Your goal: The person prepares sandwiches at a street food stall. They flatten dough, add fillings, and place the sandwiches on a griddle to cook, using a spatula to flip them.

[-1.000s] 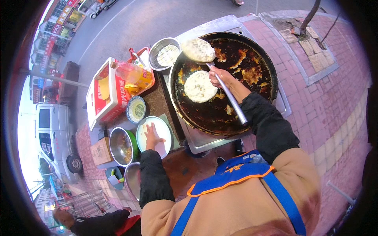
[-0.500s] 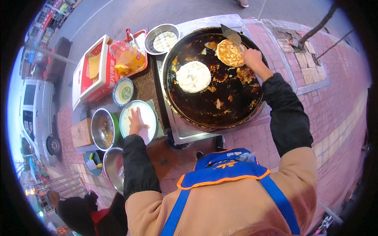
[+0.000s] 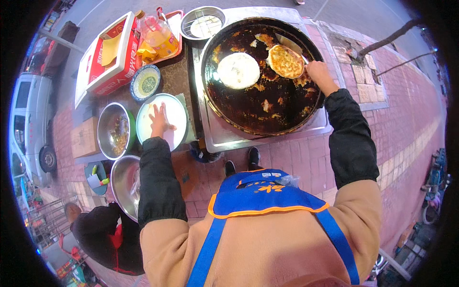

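Observation:
My right hand (image 3: 319, 74) is closed round the handle of a metal spatula (image 3: 290, 44) at the right side of a big round black griddle pan (image 3: 267, 107). The spatula's blade shows partly behind a browned flatbread (image 3: 285, 62), which is golden with darker patches. To its left in the pan lies a pale flatbread (image 3: 238, 71), white on top. My left hand (image 3: 161, 119) rests with fingers spread on a white round plate or board (image 3: 174, 107), left of the pan. Anything beneath the palm is hidden.
Left of the pan are a patterned bowl (image 3: 145, 82), a green-sided bowl of filling (image 3: 116, 131), a steel bowl (image 3: 125, 184), an oil bottle (image 3: 159, 39) and a red-white box (image 3: 111, 55). A round rack tray (image 3: 203, 23) stands behind. Someone in dark clothes (image 3: 107, 239) is at lower left.
The view has shifted, so the stall appears higher. My right hand has drawn the spatula and browned flatbread nearer to me within the pan. My left hand stays spread on the white round.

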Action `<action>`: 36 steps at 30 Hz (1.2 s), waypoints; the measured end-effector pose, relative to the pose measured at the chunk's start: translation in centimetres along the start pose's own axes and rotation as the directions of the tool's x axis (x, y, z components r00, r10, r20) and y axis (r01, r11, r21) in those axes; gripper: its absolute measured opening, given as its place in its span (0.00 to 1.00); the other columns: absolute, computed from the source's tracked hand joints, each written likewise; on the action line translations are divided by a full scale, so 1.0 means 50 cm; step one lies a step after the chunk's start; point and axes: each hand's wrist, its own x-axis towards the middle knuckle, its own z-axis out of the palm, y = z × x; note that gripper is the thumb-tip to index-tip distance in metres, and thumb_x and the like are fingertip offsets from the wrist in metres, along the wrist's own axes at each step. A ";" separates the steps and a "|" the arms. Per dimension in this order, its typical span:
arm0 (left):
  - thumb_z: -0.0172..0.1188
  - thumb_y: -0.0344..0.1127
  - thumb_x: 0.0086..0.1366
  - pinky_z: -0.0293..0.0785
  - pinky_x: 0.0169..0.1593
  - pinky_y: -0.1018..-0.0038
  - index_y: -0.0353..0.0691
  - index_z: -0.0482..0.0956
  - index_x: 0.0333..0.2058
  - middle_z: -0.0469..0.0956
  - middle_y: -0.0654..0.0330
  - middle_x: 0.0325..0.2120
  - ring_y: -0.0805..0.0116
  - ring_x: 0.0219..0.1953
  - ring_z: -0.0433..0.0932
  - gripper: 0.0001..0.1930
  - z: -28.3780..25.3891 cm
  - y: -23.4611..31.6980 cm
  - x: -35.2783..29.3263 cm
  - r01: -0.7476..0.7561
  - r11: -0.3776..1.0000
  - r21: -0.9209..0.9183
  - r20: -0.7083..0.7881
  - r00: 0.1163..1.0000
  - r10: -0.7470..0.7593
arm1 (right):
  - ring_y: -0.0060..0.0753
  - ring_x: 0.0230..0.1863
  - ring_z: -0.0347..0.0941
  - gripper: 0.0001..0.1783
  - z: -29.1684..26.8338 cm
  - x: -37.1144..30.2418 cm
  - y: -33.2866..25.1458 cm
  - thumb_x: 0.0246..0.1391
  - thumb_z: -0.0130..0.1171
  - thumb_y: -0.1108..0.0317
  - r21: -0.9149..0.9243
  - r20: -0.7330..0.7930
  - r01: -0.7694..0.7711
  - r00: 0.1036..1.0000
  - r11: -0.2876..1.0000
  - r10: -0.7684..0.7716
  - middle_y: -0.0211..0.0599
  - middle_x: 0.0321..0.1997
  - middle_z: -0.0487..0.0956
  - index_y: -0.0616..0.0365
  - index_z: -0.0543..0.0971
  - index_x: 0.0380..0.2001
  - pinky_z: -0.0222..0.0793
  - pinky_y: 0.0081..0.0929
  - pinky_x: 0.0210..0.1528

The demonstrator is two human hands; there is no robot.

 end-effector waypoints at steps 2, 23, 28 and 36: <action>0.83 0.43 0.24 0.40 0.69 0.44 0.55 0.40 0.70 0.39 0.45 0.70 0.48 0.72 0.40 0.75 -0.006 0.008 -0.006 0.011 1.000 -0.012 -0.006 1.000 -0.011 | 0.43 0.31 0.82 0.22 -0.007 -0.036 -0.020 0.61 0.47 0.54 -0.023 0.050 -0.005 0.999 1.000 0.006 0.41 0.29 0.83 0.55 0.85 0.26 0.76 0.41 0.32; 0.82 0.34 0.31 0.59 0.62 0.40 0.64 0.45 0.69 0.36 0.54 0.72 0.25 0.67 0.41 0.67 -0.025 0.024 -0.035 0.045 0.993 -0.106 -0.029 0.998 -0.049 | 0.45 0.29 0.81 0.24 0.014 -0.274 -0.135 0.61 0.51 0.48 -0.017 0.002 -0.198 0.980 0.980 0.198 0.42 0.24 0.82 0.55 0.83 0.23 0.76 0.41 0.32; 0.82 0.36 0.32 0.59 0.63 0.41 0.64 0.45 0.69 0.37 0.53 0.71 0.24 0.67 0.41 0.67 -0.026 0.024 -0.034 0.057 0.992 -0.111 -0.015 0.998 -0.059 | 0.45 0.26 0.81 0.24 0.025 -0.297 -0.159 0.60 0.52 0.47 0.008 -0.050 -0.187 0.981 0.982 0.187 0.41 0.22 0.81 0.54 0.82 0.22 0.75 0.41 0.31; 0.82 0.37 0.33 0.57 0.64 0.41 0.64 0.44 0.69 0.37 0.52 0.71 0.25 0.67 0.41 0.67 -0.023 0.022 -0.030 0.049 0.995 -0.085 -0.013 0.999 -0.050 | 0.47 0.24 0.80 0.26 0.034 -0.348 -0.212 0.60 0.51 0.47 0.110 -0.100 -0.180 0.977 0.978 0.191 0.45 0.20 0.80 0.56 0.80 0.21 0.74 0.43 0.28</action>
